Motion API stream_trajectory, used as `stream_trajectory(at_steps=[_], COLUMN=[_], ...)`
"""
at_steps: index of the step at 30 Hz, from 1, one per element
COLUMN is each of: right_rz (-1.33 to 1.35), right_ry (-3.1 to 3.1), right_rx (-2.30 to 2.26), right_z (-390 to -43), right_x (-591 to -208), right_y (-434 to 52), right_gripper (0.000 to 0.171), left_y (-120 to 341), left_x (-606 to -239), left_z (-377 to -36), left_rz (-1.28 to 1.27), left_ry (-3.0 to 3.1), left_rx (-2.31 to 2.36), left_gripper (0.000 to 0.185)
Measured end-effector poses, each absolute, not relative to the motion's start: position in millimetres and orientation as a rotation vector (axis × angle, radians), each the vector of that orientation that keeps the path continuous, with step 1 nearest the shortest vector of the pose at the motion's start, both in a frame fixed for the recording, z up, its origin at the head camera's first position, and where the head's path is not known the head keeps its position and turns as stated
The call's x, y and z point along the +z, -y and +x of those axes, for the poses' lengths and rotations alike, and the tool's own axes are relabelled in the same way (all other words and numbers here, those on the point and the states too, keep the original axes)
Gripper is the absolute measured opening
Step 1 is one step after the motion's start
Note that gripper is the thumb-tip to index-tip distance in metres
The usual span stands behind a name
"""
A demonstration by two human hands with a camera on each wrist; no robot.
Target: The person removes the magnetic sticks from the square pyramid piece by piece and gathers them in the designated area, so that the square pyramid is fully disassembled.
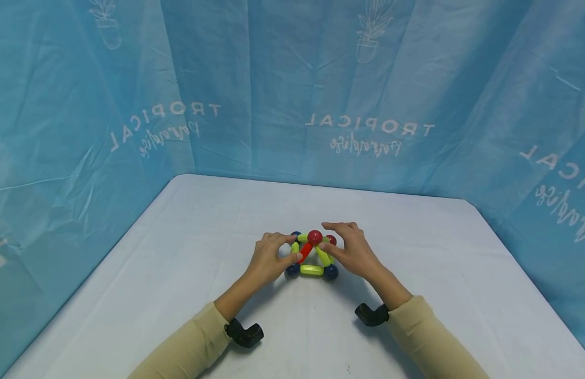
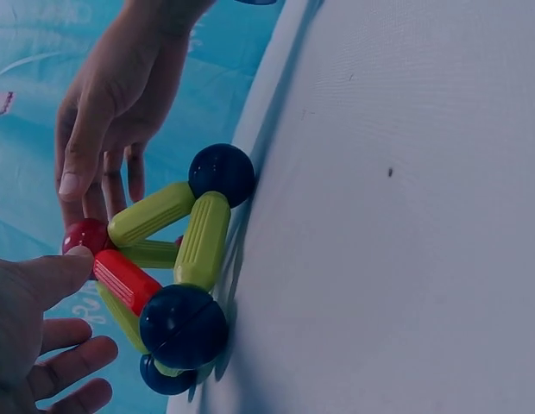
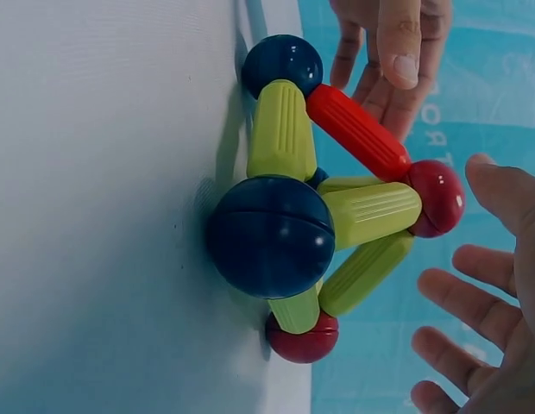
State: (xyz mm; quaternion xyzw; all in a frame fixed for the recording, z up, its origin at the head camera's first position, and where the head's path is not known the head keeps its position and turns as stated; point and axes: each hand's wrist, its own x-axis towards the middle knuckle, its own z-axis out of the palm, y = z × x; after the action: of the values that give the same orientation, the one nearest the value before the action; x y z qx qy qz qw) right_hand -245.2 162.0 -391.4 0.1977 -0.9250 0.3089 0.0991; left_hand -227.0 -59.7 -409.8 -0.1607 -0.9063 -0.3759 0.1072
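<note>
Two hands were cupped around a magnetic rod-and-ball pyramid (image 1: 313, 254) on the table (image 1: 415, 247): left hand (image 1: 269, 259) fingers seemingly touching the red rod (image 1: 304, 252), right hand (image 1: 351, 250) fingers spread loosely, gripping nothing. The apex was apparently being seated; steadying was judged next.

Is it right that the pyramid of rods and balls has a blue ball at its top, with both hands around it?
Not quite: the top ball is red, as the head view shows. Blue balls sit at base corners. Both the left hand and right hand are around the pyramid.
</note>
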Motion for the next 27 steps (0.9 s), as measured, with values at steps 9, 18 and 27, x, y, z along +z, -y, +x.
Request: stream_trajectory(at_steps=[9, 18, 27], right_rz=[0.596, 0.655, 0.643], right_ry=[2.747, 2.713, 2.729], right_rx=[1.016, 1.068, 1.054], right_z=[-253, -258, -258], right_x=[-397, -397, -398], right_y=[-160, -158, -153], right_gripper=[0.049, 0.044, 0.042], left_y=[54, 49, 46], left_x=[-414, -420, -422], left_z=[-229, -232, -232], left_rz=[-0.420, -0.425, -0.449], left_ry=[2.685, 2.658, 2.638], left_rx=[-1.212, -1.263, -1.282], left_gripper=[0.037, 0.032, 0.026])
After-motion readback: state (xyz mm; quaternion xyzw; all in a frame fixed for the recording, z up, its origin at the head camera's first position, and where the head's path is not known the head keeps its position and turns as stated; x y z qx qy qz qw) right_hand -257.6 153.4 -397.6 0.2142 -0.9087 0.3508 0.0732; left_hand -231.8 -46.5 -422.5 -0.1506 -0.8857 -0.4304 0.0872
